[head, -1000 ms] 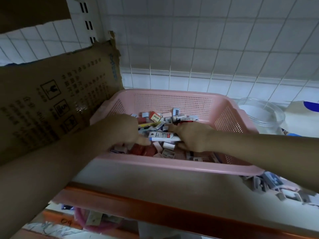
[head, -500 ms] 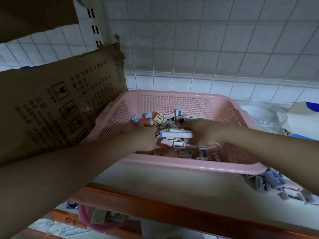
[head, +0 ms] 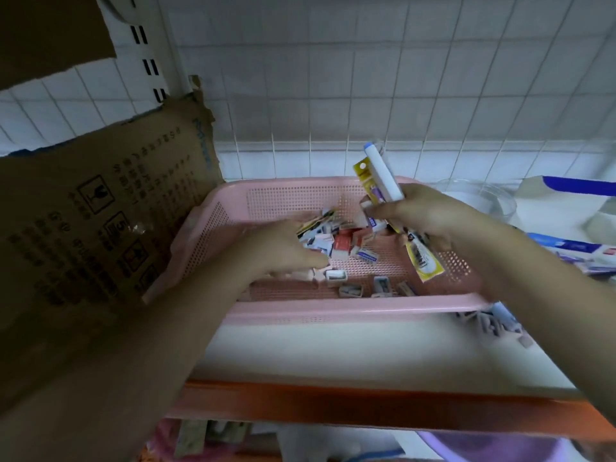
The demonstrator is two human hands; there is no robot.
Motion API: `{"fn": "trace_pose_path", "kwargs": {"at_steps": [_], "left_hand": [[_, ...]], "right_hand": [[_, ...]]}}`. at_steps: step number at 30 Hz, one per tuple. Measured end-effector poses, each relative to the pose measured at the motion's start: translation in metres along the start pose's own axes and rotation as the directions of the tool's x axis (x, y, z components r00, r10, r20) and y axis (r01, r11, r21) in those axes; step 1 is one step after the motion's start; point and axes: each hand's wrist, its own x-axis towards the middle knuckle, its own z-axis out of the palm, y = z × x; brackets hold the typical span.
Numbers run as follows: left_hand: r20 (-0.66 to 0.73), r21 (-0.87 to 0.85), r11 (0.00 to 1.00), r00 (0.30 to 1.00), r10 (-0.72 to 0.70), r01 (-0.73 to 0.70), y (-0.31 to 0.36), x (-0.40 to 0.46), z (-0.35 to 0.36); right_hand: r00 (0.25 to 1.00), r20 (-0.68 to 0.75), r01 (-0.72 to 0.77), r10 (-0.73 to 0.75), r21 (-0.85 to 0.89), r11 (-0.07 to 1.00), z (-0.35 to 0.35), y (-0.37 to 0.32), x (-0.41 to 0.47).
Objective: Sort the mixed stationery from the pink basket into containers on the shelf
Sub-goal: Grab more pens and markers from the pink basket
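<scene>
The pink basket (head: 350,311) sits on the white shelf and holds several small erasers and sharpeners (head: 343,243). My right hand (head: 423,215) is raised over the basket's right side. It grips a white marker with a blue cap (head: 383,175) and yellow-backed packets (head: 423,258); the marker points up and one packet hangs below my fist. My left hand (head: 283,251) lies low in the basket on its left side, fingers spread over the small items; whether it holds any is hidden.
A brown cardboard box (head: 100,211) stands against the basket's left side. A clear round container (head: 483,195) sits behind the basket to the right, with blue-and-white packages (head: 573,245) beside it. Loose small items (head: 493,323) lie on the shelf right of the basket. The shelf's orange front edge (head: 333,405) is near me.
My right hand has lifted out of the pile with the white marker and yellow packets, tilting them upright. My left hand stayed down among the small items. The view shifted.
</scene>
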Motion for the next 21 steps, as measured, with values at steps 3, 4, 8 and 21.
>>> {"fn": "trace_pose_path", "kwargs": {"at_steps": [3,4,8,21], "left_hand": [[-0.157,-0.224,0.968,0.985,0.076,-0.110,0.012,-0.002,-0.003],[-0.149,-0.315,0.938,0.984,0.099,-0.142,0.017,-0.003,-0.001],[-0.104,-0.600,0.768,0.974,0.199,-0.221,0.052,0.005,0.002],[0.090,-0.850,0.510,0.916,0.390,-0.134,0.246,0.001,0.103]], "right_hand": [[0.993,-0.118,0.046,-0.029,0.149,0.988,-0.005,-0.006,-0.014],[0.983,-0.178,0.067,-0.034,0.184,0.981,-0.008,-0.006,-0.020],[0.923,-0.384,0.130,-0.003,0.305,0.943,-0.024,0.001,-0.057],[0.708,-0.691,0.102,0.146,0.305,0.947,-0.182,0.125,-0.201]]}}
